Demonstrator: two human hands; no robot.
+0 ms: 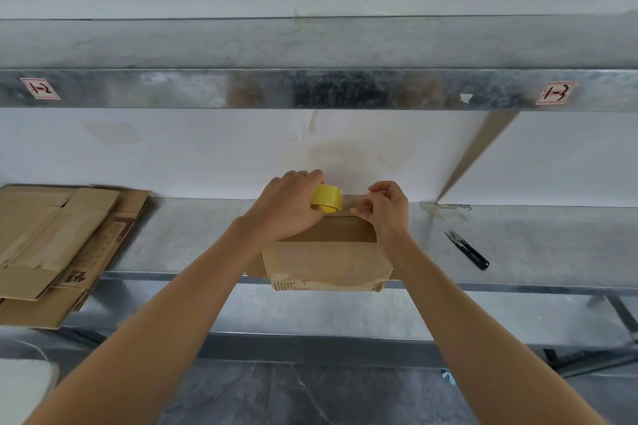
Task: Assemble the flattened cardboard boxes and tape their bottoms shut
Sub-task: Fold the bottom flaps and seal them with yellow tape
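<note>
Metal shelf (518, 238) bears box (328, 262); atop it, left fingers (310, 179) grip tape roll (326, 198), right fingers (371, 214) pinch tape end (354, 210).

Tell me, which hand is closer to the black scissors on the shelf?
Right. The right hand pinches the tape end at the box, left of the black scissors. The left hand grips the yellow tape roll, farther left still.
</note>
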